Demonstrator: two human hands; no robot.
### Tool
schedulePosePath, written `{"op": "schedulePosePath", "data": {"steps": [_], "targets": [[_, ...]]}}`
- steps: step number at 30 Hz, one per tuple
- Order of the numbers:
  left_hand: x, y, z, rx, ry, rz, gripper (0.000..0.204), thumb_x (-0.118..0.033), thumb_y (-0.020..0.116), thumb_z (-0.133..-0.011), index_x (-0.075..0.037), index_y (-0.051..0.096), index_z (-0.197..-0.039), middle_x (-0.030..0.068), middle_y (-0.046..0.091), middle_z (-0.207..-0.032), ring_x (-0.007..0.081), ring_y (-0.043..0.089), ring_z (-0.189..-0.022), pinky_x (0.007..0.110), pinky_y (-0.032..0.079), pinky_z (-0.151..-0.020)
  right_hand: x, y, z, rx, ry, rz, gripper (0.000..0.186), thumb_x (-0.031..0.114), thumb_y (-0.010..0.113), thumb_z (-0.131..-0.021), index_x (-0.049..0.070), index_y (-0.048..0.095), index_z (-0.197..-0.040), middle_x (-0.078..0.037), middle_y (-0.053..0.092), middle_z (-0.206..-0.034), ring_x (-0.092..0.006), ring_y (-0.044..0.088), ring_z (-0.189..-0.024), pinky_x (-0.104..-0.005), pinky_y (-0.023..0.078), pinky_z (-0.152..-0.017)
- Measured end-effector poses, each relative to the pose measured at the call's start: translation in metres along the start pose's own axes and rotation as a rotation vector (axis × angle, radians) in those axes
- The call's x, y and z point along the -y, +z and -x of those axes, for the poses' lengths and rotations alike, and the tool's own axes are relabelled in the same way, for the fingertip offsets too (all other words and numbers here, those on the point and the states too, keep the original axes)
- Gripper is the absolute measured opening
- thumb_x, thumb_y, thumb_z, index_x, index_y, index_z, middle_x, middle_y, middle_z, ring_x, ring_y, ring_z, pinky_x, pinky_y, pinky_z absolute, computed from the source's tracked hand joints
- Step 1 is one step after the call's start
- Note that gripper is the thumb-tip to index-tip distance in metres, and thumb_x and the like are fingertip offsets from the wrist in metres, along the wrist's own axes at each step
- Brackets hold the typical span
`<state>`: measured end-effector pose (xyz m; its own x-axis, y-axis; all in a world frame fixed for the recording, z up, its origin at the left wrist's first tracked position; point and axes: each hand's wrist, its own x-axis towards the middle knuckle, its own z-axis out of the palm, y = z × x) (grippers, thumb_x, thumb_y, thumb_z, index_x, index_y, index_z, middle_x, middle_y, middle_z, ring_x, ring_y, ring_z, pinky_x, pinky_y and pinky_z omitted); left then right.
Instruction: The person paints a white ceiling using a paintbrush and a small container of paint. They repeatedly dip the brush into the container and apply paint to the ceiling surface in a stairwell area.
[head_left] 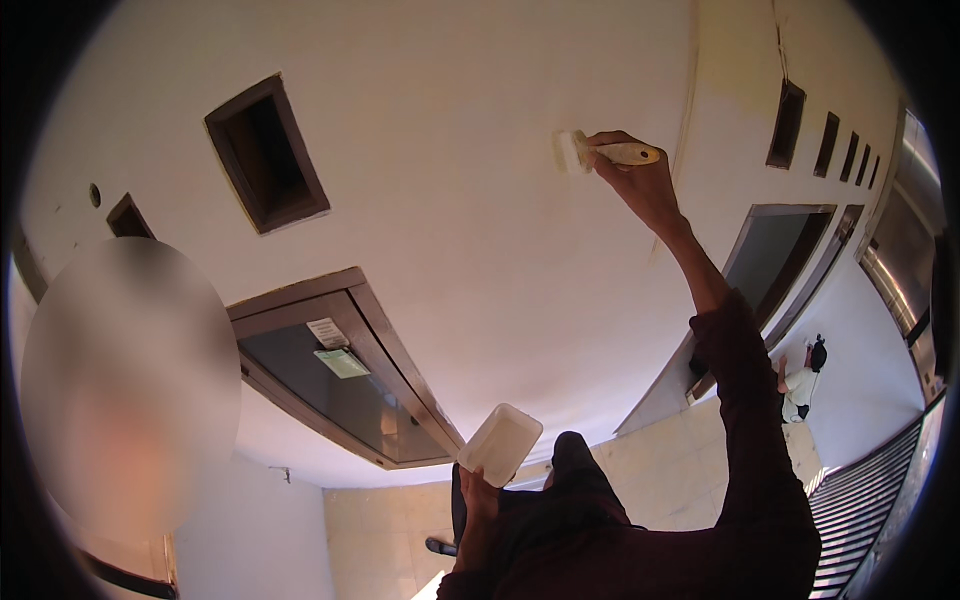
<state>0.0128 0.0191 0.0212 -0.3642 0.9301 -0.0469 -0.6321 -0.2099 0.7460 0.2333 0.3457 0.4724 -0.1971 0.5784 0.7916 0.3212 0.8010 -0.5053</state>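
My right hand (640,180) is raised at arm's length, its fingers wrapped round a wide paintbrush (630,153) near the bristles. The pale bristles rest against the off-white wall (480,180), or very close to it. Low in front of my body, my left hand (479,492) grips the near edge of a white rectangular tub (503,444). That tub is tilted with its hollow facing up; how much paint it holds I cannot tell.
A brown-framed window (345,365) with paper labels lies left of the tub. Above it is a dark square opening (268,153). A doorway (775,260) stands right, with a person (800,385) beyond it near a striped railing (865,510). A blurred shape fills the left.
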Motion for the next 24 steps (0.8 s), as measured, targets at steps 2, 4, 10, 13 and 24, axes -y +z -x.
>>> {"op": "schedulePosePath", "data": {"steps": [2, 4, 10, 13, 24], "targets": [[0.000, -0.006, 0.007, -0.009, -0.013, -0.002, 0.065, -0.039, 0.061, -0.101, -0.014, 0.031, -0.153, 0.0161, 0.050, -0.146, 0.0364, 0.063, -0.123, 0.051, 0.063, -0.088, 0.001, 0.000, -0.018, 0.029, 0.018, 0.049, 0.023, 0.023, 0.073, -0.095, 0.008, 0.074, -0.111, -0.004, 0.074, -0.092, -0.0104, 0.068, -0.077, -0.0267, 0.058, -0.072], [0.002, -0.014, 0.012, -0.021, -0.025, -0.002, 0.065, -0.039, 0.061, -0.101, -0.014, 0.031, -0.153, 0.0161, 0.050, -0.146, 0.0368, 0.063, -0.123, 0.052, 0.063, -0.087, 0.010, -0.001, -0.028, 0.015, 0.020, 0.094, 0.021, 0.022, 0.073, -0.095, 0.007, 0.074, -0.111, -0.003, 0.075, -0.095, -0.0112, 0.068, -0.078, -0.0277, 0.057, -0.072], [0.005, -0.027, 0.016, -0.021, -0.085, 0.093, 0.055, -0.022, 0.056, -0.102, -0.016, 0.035, -0.153, 0.0136, 0.052, -0.146, 0.0359, 0.061, -0.127, 0.051, 0.062, -0.091, 0.000, -0.003, -0.045, -0.190, -0.275, 0.037, 0.021, 0.013, 0.074, -0.096, 0.008, 0.073, -0.116, -0.007, 0.076, -0.110, -0.0174, 0.073, -0.092, -0.0300, 0.060, -0.080], [0.004, -0.022, 0.015, -0.018, -0.085, 0.101, 0.054, -0.021, 0.056, -0.102, -0.016, 0.036, -0.152, 0.0134, 0.052, -0.146, 0.0350, 0.062, -0.126, 0.050, 0.062, -0.091, -0.022, 0.008, -0.024, -0.144, -0.334, 0.120, 0.026, 0.009, 0.073, -0.095, 0.008, 0.070, -0.121, -0.009, 0.073, -0.117, -0.0219, 0.073, -0.095, -0.0326, 0.061, -0.081], [0.006, -0.029, 0.014, -0.010, -0.059, 0.077, 0.051, -0.024, 0.057, -0.104, -0.015, 0.037, -0.150, 0.0123, 0.055, -0.142, 0.0332, 0.065, -0.121, 0.048, 0.064, -0.086, -0.050, 0.017, 0.037, 0.153, -0.140, 0.173, 0.017, 0.013, 0.075, -0.092, 0.010, 0.071, -0.108, -0.005, 0.074, -0.109, -0.0253, 0.073, -0.093, -0.0385, 0.060, -0.084]]}}
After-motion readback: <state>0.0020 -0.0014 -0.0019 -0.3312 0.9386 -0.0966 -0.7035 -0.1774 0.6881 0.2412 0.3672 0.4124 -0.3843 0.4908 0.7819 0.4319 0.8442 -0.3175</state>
